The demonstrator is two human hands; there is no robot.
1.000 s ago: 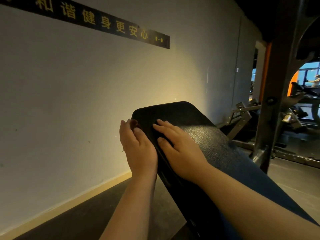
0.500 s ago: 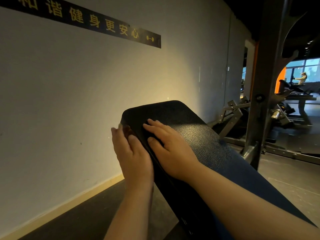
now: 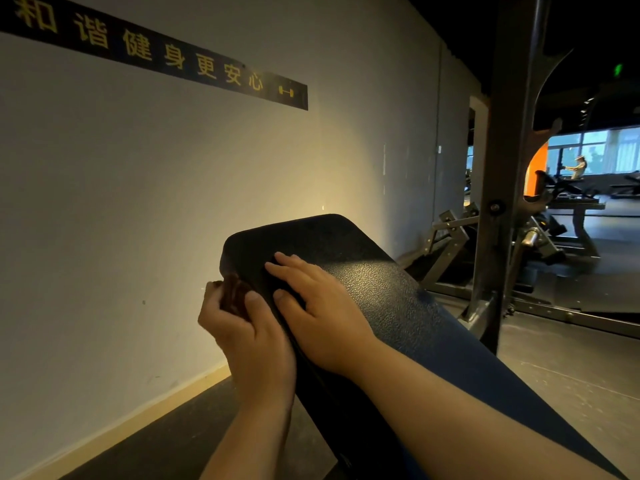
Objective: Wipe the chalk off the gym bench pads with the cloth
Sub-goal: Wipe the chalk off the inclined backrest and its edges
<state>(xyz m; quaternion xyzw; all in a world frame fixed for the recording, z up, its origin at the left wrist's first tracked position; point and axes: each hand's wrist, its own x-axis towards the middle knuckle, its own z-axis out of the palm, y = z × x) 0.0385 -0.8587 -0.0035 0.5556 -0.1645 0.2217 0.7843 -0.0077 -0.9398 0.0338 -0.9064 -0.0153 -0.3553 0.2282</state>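
While you are bunching the cloth in your left hand against the left side edge of the bench pad, near its raised top corner, your right hand is lying flat on the pad's upper face, fingers straight, just beside the left.

The cloth is showing only as a small dark reddish wad between the left fingers and thumb. Little of it is probably meeting the vinyl, so you are risking rubbing the edge with skin rather than fabric and smearing chalk instead of lifting it. The wad is also sitting right at the rounded corner, where it could be slipping off and dropping to the floor. Whether chalk is lying on this dim surface cannot be told.

The wall is standing near on the left, leaving your left wrist a narrow lane. The rack upright is standing well apart on the right. The long sloping face below your right hand is offering open travel toward you.
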